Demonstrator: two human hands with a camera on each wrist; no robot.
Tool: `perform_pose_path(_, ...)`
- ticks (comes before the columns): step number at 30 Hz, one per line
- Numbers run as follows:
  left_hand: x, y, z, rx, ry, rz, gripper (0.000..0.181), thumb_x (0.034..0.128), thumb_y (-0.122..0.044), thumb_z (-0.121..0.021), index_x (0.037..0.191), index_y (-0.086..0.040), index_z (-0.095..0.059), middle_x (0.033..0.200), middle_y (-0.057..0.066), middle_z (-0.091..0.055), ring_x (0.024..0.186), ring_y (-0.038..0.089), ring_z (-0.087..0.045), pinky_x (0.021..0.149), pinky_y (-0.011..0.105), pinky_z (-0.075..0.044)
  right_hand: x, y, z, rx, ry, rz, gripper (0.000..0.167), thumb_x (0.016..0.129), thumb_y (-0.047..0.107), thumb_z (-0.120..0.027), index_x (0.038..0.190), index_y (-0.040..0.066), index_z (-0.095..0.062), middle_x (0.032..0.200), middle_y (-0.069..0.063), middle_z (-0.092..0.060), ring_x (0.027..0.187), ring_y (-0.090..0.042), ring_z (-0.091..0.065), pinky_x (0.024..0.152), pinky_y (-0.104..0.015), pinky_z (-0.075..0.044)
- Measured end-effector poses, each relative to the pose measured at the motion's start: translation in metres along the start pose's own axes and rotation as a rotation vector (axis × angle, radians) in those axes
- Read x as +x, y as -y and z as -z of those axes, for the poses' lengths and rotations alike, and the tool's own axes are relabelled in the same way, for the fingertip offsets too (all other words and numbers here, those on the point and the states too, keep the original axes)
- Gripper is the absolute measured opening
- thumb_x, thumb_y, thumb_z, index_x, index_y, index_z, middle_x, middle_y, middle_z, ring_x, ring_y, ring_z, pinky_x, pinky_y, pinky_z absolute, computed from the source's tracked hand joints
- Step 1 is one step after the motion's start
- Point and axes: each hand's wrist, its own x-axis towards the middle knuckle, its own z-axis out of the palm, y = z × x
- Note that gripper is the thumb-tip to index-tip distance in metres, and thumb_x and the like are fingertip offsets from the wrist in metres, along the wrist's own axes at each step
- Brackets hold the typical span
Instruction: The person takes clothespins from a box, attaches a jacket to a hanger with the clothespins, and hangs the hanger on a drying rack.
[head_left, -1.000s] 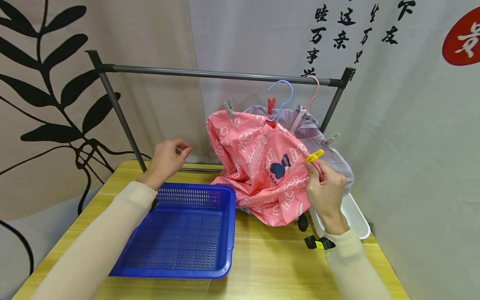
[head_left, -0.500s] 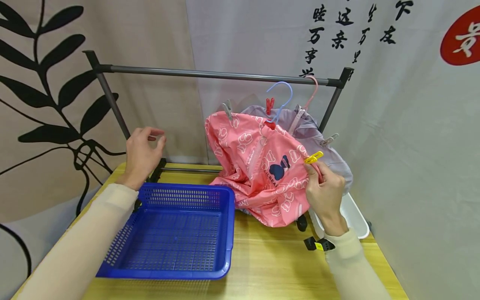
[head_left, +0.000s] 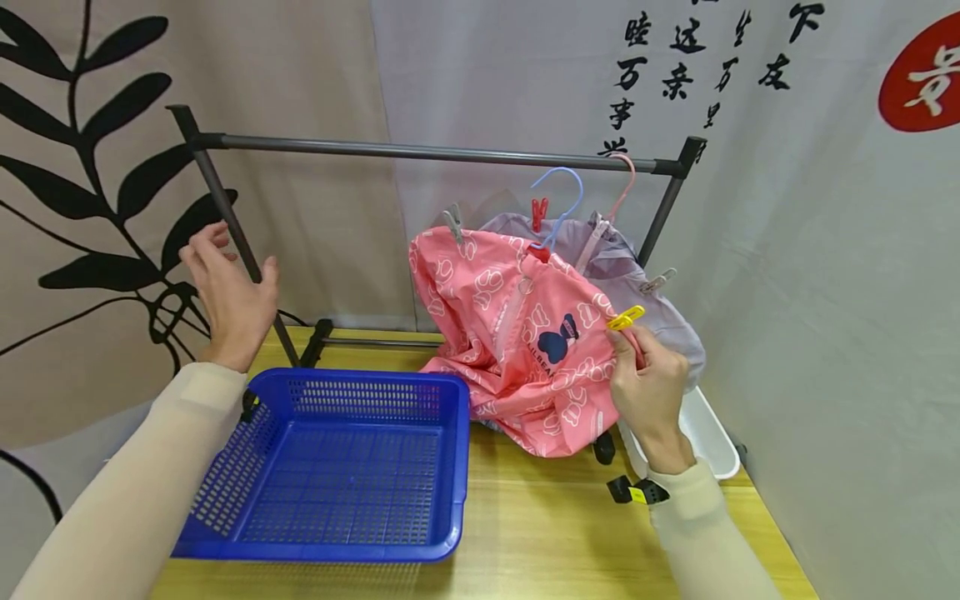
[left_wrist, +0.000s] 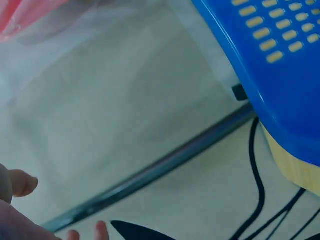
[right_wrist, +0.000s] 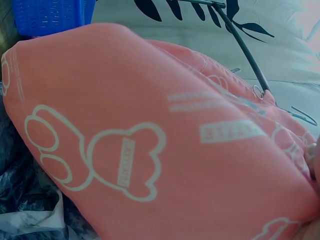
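Note:
A pink jacket with white bear outlines hangs bunched on a blue hanger. That hanger's hook shows just below the rack's rail, apart from it in the head view. A grey clothespin grips the jacket's left shoulder, and a yellow clothespin sits at its right side. Just under the yellow clothespin my right hand pinches the pink cloth. My left hand is raised, fingers loosely spread, beside the rack's left post; I cannot tell whether it touches the post. It holds nothing.
Behind the pink jacket a grey-purple garment hangs by a pink hanger from the dark metal rail. A blue plastic basket stands front left on the wooden table. A white tray lies at the right.
My left hand has moved left, from above the basket to the rack's left post, and its fingers have spread. The basket's left part is now more exposed. My right hand keeps its pinch.

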Motion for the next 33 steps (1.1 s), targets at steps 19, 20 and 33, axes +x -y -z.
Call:
perform_pose_path(19,0.027,0.025,0.014,0.073,0.151,0.021,0.066,0.1197,-0.016,-0.065,0.179,-0.02,-0.036,0.154,0.03,-0.07,0.136,0.051,-0.076,0.116,0.072,-0.061,0.001,-0.002,-0.002,-0.005,0.007,0.011,0.008,0.105,0.0,-0.083,0.099,-0.005,-0.085,0.063,-0.014,-0.065,0.057,0.002,-0.043,0.052,-0.017,-0.026)
perform_pose_path(20,0.028,0.026,0.014,0.081,0.157,0.026,0.065,0.1201,-0.017,-0.064,0.18,-0.02,-0.037,0.154,0.029,-0.071,0.136,0.051,-0.076,0.116,0.071,-0.061,0.002,-0.002,-0.002,-0.007,0.007,0.011,0.009,0.105,0.0,-0.083,0.099,-0.005,-0.085,0.063,-0.014,-0.065,0.057,0.002,-0.042,0.052,-0.016,-0.026)
perform_pose_path(33,0.031,0.027,0.014,0.146,0.188,0.024,0.06,0.1211,-0.016,-0.061,0.177,-0.012,-0.041,0.149,0.029,-0.072,0.129,0.047,-0.078,0.092,0.035,-0.054,0.003,-0.001,-0.004,-0.017,0.003,0.012,0.01,0.105,0.002,-0.083,0.098,-0.005,-0.085,0.061,-0.013,-0.063,0.056,0.002,-0.041,0.053,-0.013,-0.024)
